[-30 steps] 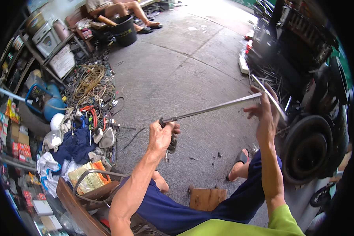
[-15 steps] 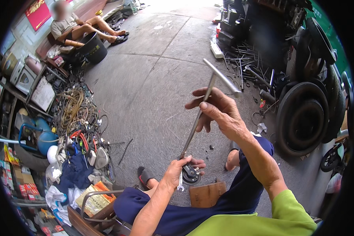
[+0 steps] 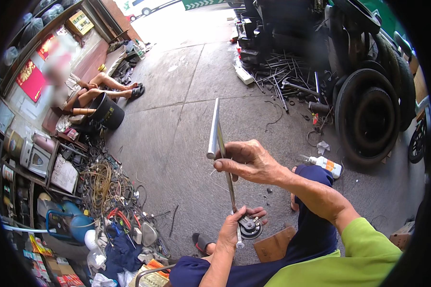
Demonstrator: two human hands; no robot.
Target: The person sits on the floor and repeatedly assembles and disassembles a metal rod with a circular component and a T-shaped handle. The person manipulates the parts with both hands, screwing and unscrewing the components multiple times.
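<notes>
My right hand (image 3: 251, 160) is closed loosely around the upper shaft of a T-handle wrench (image 3: 229, 186), just below its silver crossbar. The shaft slants down to a round black metal part (image 3: 250, 226) with a small mechanism on top. My left hand (image 3: 232, 227) holds that part low between my knees, its thumb near the wrench's lower end. An open-end spanner (image 3: 240, 237) hangs beside the part, against the left palm. How the wrench tip meets the part is hidden by the left thumb.
A brown wooden board (image 3: 275, 244) lies by my legs. To the right are a white bottle (image 3: 328, 166) and stacked tyres (image 3: 368, 129). Metal rods (image 3: 282, 79) lie farther back. At left are tangled cables (image 3: 105, 184), a black bucket (image 3: 107, 111) and a seated person (image 3: 74, 91).
The wrench's crossbar has turned, from slanting down rightward to nearly upright in view. My right hand has turned with it and sits closer around the shaft. The head view has shifted.
</notes>
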